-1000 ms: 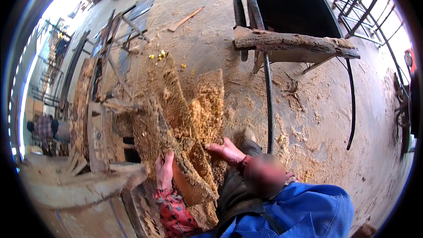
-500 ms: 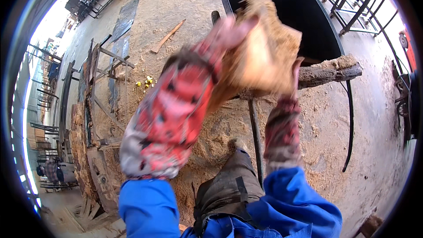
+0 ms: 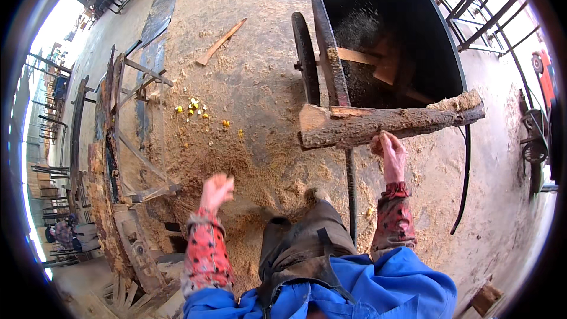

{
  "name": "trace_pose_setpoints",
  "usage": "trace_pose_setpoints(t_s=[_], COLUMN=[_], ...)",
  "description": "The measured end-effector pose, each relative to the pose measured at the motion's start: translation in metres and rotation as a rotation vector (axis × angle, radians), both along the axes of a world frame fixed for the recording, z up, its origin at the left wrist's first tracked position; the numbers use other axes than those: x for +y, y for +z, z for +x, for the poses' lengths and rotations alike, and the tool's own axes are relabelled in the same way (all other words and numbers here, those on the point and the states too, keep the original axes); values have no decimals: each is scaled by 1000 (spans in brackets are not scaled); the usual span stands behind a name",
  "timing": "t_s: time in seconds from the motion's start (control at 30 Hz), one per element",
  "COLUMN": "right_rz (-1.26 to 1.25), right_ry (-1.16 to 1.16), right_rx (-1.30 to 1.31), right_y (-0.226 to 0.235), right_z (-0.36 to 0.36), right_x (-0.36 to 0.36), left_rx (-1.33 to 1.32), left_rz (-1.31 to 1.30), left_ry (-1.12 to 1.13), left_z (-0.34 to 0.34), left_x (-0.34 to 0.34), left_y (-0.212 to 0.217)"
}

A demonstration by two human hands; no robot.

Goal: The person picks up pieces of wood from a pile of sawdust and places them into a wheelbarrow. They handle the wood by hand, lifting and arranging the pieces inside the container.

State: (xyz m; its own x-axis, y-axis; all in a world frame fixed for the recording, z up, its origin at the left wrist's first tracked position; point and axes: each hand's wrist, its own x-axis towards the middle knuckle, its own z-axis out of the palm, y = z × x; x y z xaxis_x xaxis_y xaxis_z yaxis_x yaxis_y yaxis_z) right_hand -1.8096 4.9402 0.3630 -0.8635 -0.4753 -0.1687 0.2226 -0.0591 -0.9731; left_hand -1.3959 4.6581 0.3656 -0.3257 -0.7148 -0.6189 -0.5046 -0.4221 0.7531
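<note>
My left hand [image 3: 215, 190] hangs in the air over the sawdust-covered ground [image 3: 248, 100], fingers loosely curled, holding nothing. My right hand [image 3: 391, 155] is raised just below a rough log [image 3: 390, 121] that lies across the rear edge of a black cart [image 3: 407, 18]; its fingers are apart and empty. Inside the cart lie wood offcuts [image 3: 378, 62] with sawdust flying above them. Both forearms wear red patterned sleeves under a blue jacket.
The cart's wheel [image 3: 306, 59] and a metal handle bar [image 3: 351, 189] stand right ahead of my legs. A rusty saw bench frame [image 3: 112, 142] runs along the left. A wooden slat [image 3: 221, 41] and yellow scraps [image 3: 198, 112] lie on the ground. A person crouches at far left [image 3: 71, 233].
A second ago both hands were down in the sawdust pile; then they lifted a wood slab with sawdust toward the cart. Now the slab is in the cart and both hands are empty.
</note>
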Motion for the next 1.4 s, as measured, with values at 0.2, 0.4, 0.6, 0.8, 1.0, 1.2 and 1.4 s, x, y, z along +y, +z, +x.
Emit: trace_pose_setpoints(t_s=[0.2,0.4,0.6,0.8,1.0,1.2,1.4], right_rz=[236,377,552,752,875,701,557], right_ry=[114,397,600,709,860,1168,1149], right_rx=[127,-30,-127,-284,-252,246,90], right_y=[9,-32,-93,-159,-192,-188,-174], right_z=[71,171,188,168,124,88,123], right_x=[-69,-178,-249,-329,-467,-694,-857], left_rx=[-66,-56,140,716,-31,262,384], left_rz=[316,295,292,334,113,341,277], left_ry=[454,412,579,829,809,1116,1124], left_z=[164,217,233,243,210,187,178], left_x=[82,42,-9,-76,-156,-206,-287], left_y=[-102,-121,-212,-293,-200,-169,-178])
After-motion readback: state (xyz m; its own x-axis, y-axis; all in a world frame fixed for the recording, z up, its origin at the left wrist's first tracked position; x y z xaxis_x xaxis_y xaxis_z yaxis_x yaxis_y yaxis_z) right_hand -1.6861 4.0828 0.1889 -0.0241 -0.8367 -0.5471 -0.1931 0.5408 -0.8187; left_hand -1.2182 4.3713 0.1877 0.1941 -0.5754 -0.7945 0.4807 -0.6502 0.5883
